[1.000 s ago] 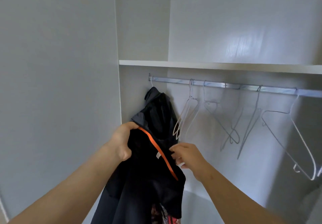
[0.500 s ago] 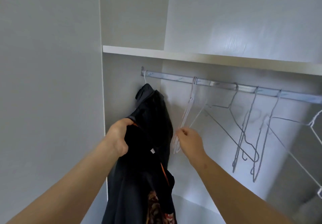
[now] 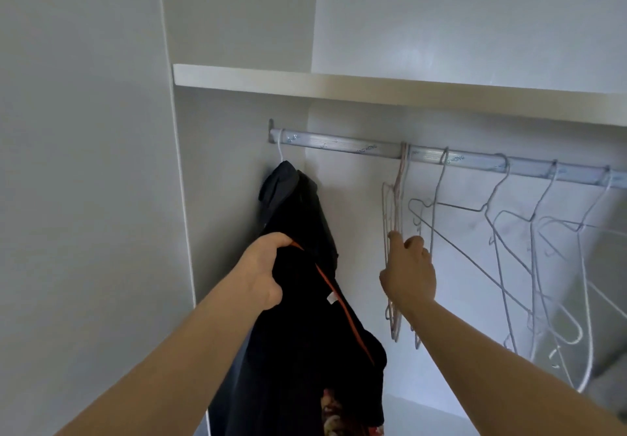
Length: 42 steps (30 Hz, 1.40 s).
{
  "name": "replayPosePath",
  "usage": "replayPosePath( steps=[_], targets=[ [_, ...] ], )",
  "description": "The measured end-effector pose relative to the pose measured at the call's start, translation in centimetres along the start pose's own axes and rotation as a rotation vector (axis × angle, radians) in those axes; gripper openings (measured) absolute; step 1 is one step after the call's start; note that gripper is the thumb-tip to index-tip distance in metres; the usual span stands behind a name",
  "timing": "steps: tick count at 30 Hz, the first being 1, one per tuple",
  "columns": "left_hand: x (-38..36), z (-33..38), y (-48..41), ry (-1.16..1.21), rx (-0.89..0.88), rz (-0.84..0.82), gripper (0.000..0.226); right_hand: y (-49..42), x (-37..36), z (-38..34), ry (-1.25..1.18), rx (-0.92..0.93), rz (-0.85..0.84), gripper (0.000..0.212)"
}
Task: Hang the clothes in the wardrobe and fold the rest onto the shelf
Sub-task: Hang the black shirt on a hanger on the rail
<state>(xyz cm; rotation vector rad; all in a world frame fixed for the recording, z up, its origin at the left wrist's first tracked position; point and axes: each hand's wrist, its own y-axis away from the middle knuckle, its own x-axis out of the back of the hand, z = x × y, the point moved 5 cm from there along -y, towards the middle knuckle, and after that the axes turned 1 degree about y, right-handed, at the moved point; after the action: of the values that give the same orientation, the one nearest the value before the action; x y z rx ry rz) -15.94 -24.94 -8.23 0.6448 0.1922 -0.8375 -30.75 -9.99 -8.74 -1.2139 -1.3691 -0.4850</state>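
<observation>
One garment [image 3: 291, 198] is already hung at the left end of the rail [image 3: 339, 145]. A black top [image 3: 305, 334] is gripped by the left hand [image 3: 268, 266] just before it, not yet hangered. The shelf [image 3: 339, 86] top is hidden. Since the earlier frame the right hand [image 3: 407, 273], loosely open, has been raised along the pink hanger [image 3: 393, 218], fingertips touching it

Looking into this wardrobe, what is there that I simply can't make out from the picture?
- Head view: the top of the shelf, seen from below; its front edge hides it.
- The black garment in the left hand: bottom edge cuts it off.
- Whether the right hand grips the pale hanger: its own back hides the fingers.
- The rail: right edge cuts off its far end.
</observation>
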Motion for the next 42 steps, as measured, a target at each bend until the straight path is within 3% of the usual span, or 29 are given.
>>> replayPosePath(
  steps=[4, 7, 12, 14, 19, 31, 34, 42],
  targets=[
    [0.1, 0.7, -1.5, 0.011, 0.006, -0.006, 0.019, -0.9, -0.4, 0.9, -0.145, -0.078, 0.006, 0.050],
    [-0.2, 0.8, -2.1, 0.015, 0.018, -0.022, 0.019, -1.3, -0.3, 1.7, -0.227, -0.105, 0.028, 0.034],
    [-0.8, 0.6, -2.3, 0.015, 0.028, -0.029, 0.014, -1.8, 0.4, 2.8, -0.207, -0.122, 0.060, 0.017],
    [-1.2, 0.4, -2.3, 0.006, 0.030, -0.036, 0.013, -1.9, 0.9, 3.0, -0.193, -0.102, 0.080, 0.020],
    [-1.5, 0.1, -2.0, -0.002, 0.036, -0.032, 0.013, -2.0, 1.4, 2.9, -0.050, -0.028, 0.071, 0.050],
    [-1.5, -0.2, -1.5, -0.010, 0.044, -0.026, 0.012, -2.9, 2.8, 2.3, 0.223, -0.044, 0.123, 0.017],
    [-1.4, -0.2, -1.5, -0.007, 0.045, -0.022, 0.014, -3.0, 3.1, 2.3, 0.150, -0.063, 0.157, 0.012],
    [-1.5, -0.2, -1.0, 0.004, 0.041, -0.007, 0.014, -3.4, 3.2, 0.7, -0.033, 0.004, 0.150, 0.025]
  ],
)
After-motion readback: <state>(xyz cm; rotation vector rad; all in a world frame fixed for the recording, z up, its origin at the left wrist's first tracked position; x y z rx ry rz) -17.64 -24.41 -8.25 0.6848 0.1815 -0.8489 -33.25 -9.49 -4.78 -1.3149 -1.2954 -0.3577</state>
